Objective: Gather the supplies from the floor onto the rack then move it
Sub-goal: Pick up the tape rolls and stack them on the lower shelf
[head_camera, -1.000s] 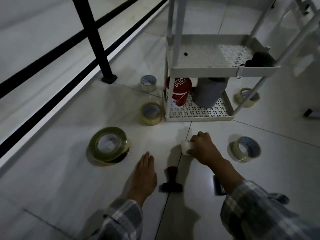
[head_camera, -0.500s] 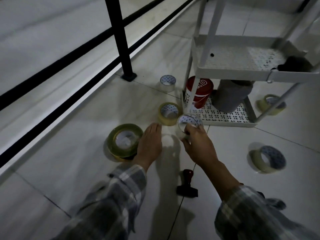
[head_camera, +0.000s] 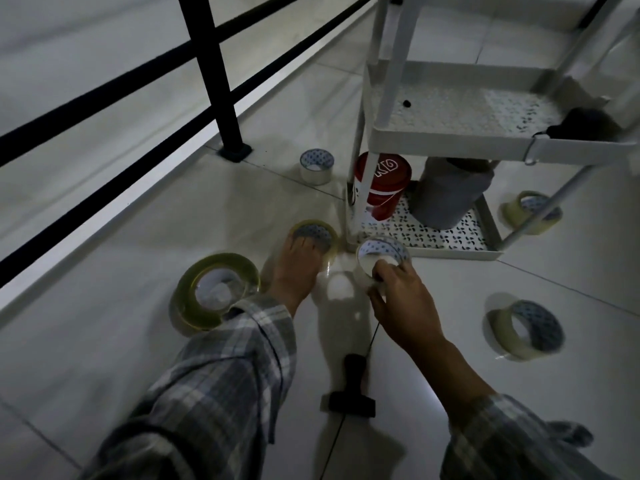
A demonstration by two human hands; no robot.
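My right hand (head_camera: 403, 306) grips a small clear tape roll (head_camera: 381, 256) just above the floor, beside the front left corner of the white rack (head_camera: 450, 140). My left hand (head_camera: 296, 268) lies stretched out with its fingertips on a yellowish tape roll (head_camera: 317, 233) on the floor. A big yellow tape roll (head_camera: 216, 289) rests left of that hand. Other tape rolls sit by the rack's left post (head_camera: 317, 166), right of the rack (head_camera: 531, 213) and on the right floor (head_camera: 526, 329). A black stamp (head_camera: 353, 388) stands between my arms.
The rack's bottom shelf (head_camera: 446, 237) holds a red can (head_camera: 384, 188) and a grey container (head_camera: 450, 192). A dark object (head_camera: 585, 123) sits on the middle shelf. A black railing (head_camera: 214, 81) runs along the left. Pale floor tiles lie all around.
My left hand has reached forward onto the yellowish roll. My right hand has lifted the small clear roll from the floor toward the rack corner. The view has come closer.
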